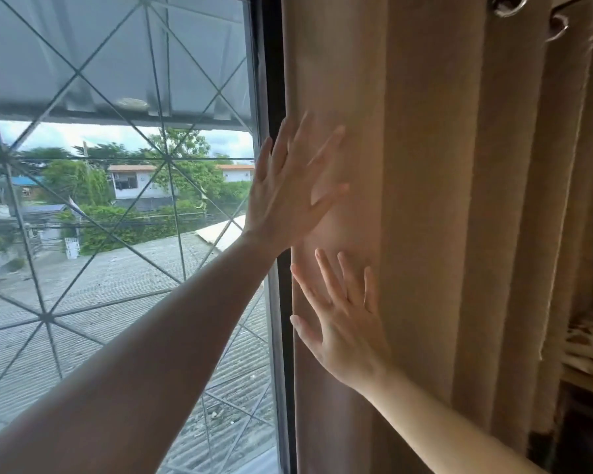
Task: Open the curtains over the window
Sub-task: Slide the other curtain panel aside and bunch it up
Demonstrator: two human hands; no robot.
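A tan curtain (435, 186) hangs bunched in vertical folds on the right, its left edge at the dark window frame (274, 80). The window (117, 206) to the left is uncovered, with a diagonal metal grille behind the glass. My left hand (290, 189) lies flat on the curtain's left fold, fingers spread. Just below it, my right hand (343, 319) also presses flat against the same fold, fingers apart. Neither hand grips the cloth. Metal eyelet rings (509, 6) show at the curtain's top right.
Folded patterned cloth (589, 343) lies on a shelf at the right edge, behind the curtain folds. Outside the glass are a corrugated roof, trees and houses.
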